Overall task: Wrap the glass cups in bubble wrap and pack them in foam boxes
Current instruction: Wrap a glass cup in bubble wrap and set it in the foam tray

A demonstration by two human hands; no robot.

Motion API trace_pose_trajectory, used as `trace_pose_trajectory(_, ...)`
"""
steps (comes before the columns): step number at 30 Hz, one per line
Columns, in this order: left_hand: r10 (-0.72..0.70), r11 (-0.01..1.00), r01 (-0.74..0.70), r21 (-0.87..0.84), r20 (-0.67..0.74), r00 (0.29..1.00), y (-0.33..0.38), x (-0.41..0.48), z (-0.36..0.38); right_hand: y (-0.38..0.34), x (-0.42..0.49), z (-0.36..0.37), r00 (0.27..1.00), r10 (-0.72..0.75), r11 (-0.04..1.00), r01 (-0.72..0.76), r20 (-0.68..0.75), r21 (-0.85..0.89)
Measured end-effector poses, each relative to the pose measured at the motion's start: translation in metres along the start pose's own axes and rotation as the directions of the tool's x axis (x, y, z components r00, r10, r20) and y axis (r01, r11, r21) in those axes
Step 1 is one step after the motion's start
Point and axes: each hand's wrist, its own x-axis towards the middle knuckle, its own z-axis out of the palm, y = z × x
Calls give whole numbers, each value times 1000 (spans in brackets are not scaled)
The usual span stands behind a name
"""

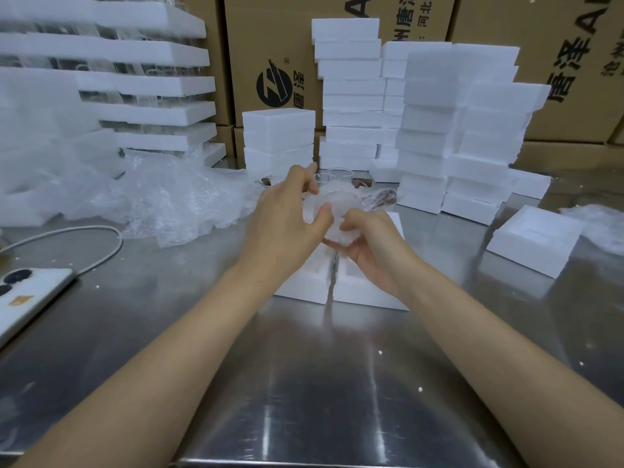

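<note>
A glass cup bundled in bubble wrap (332, 206) is held between both hands above the steel table. My left hand (287, 217) grips its left side, thumb pressing the wrap. My right hand (369, 246) cups it from below and the right, fingers curled round it. Directly beneath lie two open white foam box halves (305, 285), side by side. Behind the hands stand bare glass cups (334, 175), partly hidden. A loose heap of bubble wrap (162, 201) lies to the left.
Stacks of white foam boxes (429, 130) rise at the back and left, with cardboard cartons (270, 45) behind. One foam box (537, 239) sits at right. A phone (27, 295) with a white cable (84, 251) lies at the left edge.
</note>
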Motion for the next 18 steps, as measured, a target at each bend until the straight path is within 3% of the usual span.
trace_pose_trajectory(2,71,997,-74,37,71,995,3,-1,0,0,2,-2,1000,0,999,-1,-26,-39)
trace_pose_trajectory(5,171,954,-191,233,104,980,3,-1,-1,3,2,0,1000,1,1000,-1,3,-18)
trace_pose_trajectory(8,161,950,-179,254,90,983,1,1,-5,4,1,2,998,-38,999,39,55,-19)
trace_pose_trajectory(12,97,964,-82,255,-47,994,3,-2,-5,5,1,1,989,-69,996,76,133,-50)
trace_pose_trajectory(15,-62,991,76,111,-126,990,-1,-1,-5,4,1,0,979,-49,999,49,197,5)
trace_pose_trajectory(18,-70,996,70,-51,10,997,4,-1,-3,2,1,-2,984,-20,997,6,175,78)
